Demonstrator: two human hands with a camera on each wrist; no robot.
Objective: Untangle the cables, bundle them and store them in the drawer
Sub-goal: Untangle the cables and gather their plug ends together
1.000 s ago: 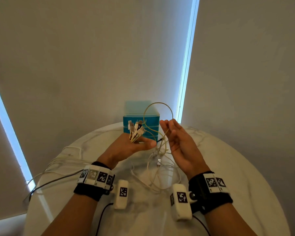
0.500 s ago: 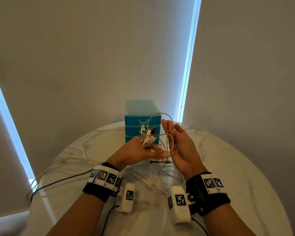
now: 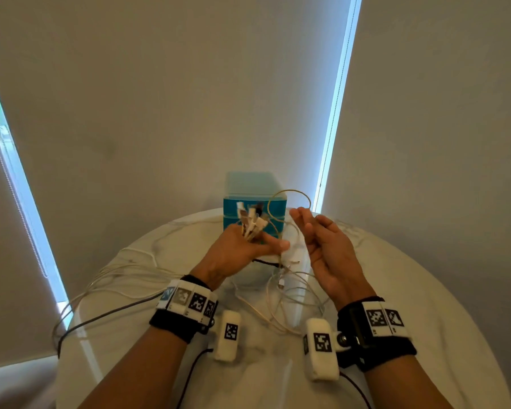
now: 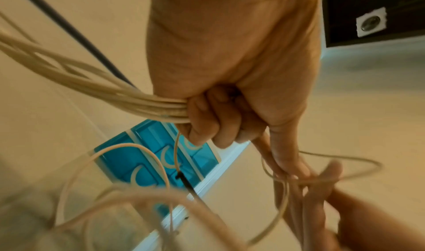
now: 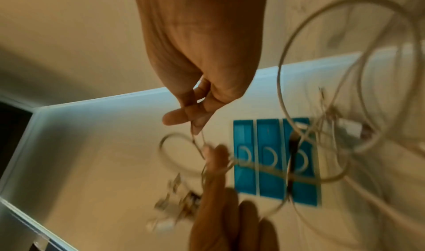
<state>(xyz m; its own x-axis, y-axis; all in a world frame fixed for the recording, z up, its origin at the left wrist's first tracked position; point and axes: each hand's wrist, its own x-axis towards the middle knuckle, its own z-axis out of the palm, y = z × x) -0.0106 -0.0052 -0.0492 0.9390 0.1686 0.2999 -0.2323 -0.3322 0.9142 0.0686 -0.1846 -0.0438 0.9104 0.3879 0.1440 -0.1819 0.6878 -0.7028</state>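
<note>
Left hand [image 3: 242, 249]: closed round a bunch of cables [image 4: 128, 100], plug ends [image 3: 250, 221] fanned up out of the fist, thumb stretched toward the right hand; raised in front of the drawer unit [image 3: 275, 209]. Right hand [image 3: 328, 249]: palm turned inward, fingers mostly straight, raised just right of the drawer unit's front; fingertips [image 5: 195, 126] in the right wrist view apparently nipping a thin strand, blur too heavy to confirm a firm grip. Loop of cream cable [image 3: 291, 199]: arching between the two hands, directly before the drawer unit's upper face. Loose cable tails [image 3: 283, 293]: hanging from the fist and pooled on the marble table [image 3: 425, 305], on the near side of the drawer unit. Further cables [image 3: 124, 276], one dark: trailing off the table edge, left of the drawer unit. Drawer unit: three teal drawers, all closed, at the table's far edge.

Step in hand, as judged: bundling, with plug ends gathered and slack being wound into loops; some crossings in the tails likely unresolved. Storing not begun.

Next move calls for: laying the arched loop against the gathered bunch, drawing more slack up from the table side, keeping the fist tight so plug ends stay together; thereafter one free hand for the drawer.
</note>
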